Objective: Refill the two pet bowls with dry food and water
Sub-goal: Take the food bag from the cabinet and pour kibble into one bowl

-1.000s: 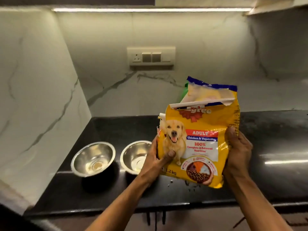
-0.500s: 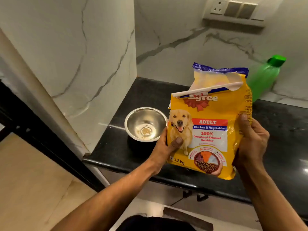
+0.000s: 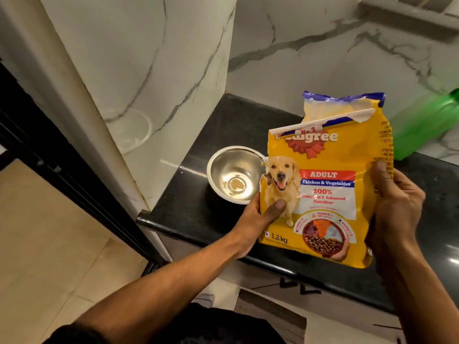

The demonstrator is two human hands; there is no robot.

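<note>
I hold a yellow dog food bag (image 3: 325, 184) upright above the black counter, its torn top open. My left hand (image 3: 258, 219) grips its lower left edge with the thumb on the front. My right hand (image 3: 395, 207) clasps its right edge. One steel bowl (image 3: 233, 175) sits on the counter just left of the bag, holding only a few crumbs. The bag hides the second bowl. A green water bottle (image 3: 422, 125) stands behind the bag at the right.
The black counter (image 3: 188, 209) ends at a marble side wall (image 3: 154, 70) on the left, and its front edge runs below my hands. A dark door frame (image 3: 62, 150) and beige floor (image 3: 49, 244) lie to the left. A switch plate (image 3: 409, 13) hangs on the back wall.
My view has swung left and down, so the floor and door frame now show. The bag has stayed upright in both hands and now covers the right-hand bowl.
</note>
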